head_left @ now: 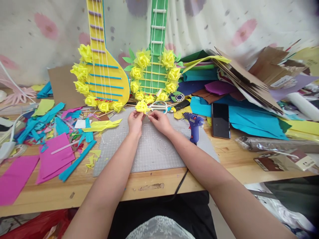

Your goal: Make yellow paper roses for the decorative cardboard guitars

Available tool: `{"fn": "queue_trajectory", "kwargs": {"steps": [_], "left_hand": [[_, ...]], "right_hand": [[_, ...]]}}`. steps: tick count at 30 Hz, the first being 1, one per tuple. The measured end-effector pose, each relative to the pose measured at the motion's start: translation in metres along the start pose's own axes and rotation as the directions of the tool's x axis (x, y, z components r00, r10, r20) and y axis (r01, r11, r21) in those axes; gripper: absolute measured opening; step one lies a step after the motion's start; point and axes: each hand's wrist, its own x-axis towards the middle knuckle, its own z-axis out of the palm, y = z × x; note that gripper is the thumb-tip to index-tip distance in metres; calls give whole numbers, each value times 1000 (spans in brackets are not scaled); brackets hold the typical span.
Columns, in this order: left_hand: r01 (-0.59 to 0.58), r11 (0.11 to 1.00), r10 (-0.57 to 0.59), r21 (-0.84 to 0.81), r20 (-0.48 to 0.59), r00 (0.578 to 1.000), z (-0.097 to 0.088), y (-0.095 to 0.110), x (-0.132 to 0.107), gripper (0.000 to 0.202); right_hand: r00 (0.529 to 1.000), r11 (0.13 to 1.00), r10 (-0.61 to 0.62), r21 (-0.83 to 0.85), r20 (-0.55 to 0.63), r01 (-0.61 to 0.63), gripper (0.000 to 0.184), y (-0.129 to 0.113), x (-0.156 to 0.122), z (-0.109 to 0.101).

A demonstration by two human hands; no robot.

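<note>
Over the grey cutting mat (pixel 149 156), my left hand (pixel 135 123) pinches a yellow paper flower (pixel 141 107) by its underside. Just to the right, my right hand (pixel 159 122) has its thumb and fingers pressed together close below the bloom; whatever they pinch is too small to make out. White-handled scissors (pixel 163 106) lie right behind my right hand. A blue hot glue gun (pixel 195 126) stands on the mat to the right. Behind stand a yellow paper guitar shape (pixel 109 71) and a green one (pixel 156 59), both edged with yellow paper flowers.
Coloured paper scraps (pixel 59 124) and pink sheets (pixel 54 156) cover the left of the table. To the right lie a phone (pixel 221 120), blue crepe paper (pixel 251 116) and stacked cardboard (pixel 246 76). A black cord (pixel 181 184) hangs over the front edge.
</note>
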Motion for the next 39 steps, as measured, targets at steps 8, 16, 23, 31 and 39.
{"fn": "queue_trajectory", "kwargs": {"steps": [8, 16, 23, 31, 39], "left_hand": [[25, 999, -24, -40, 29, 999, 0, 1, 2, 11], [87, 994, -84, -72, 32, 996, -2, 7, 1, 12], [39, 996, -41, -82, -20, 999, -3, 10, 4, 12], [72, 993, -83, -92, -121, 989, -20, 32, 21, 10], [452, 891, -445, 34, 253, 859, -18, 34, 16, 13]], "right_hand": [[999, 996, -38, -85, 31, 40, 15, -9, -4, 0], [999, 990, -33, -137, 26, 36, 12, -14, -5, -2], [999, 978, -40, -203, 23, 44, 11, -7, -3, -5], [994, 1000, 25, -3, -102, -25, 13, 2, 0, -8], [958, 748, 282, 637, -51, -186, 30, -4, 5, -5]]}}
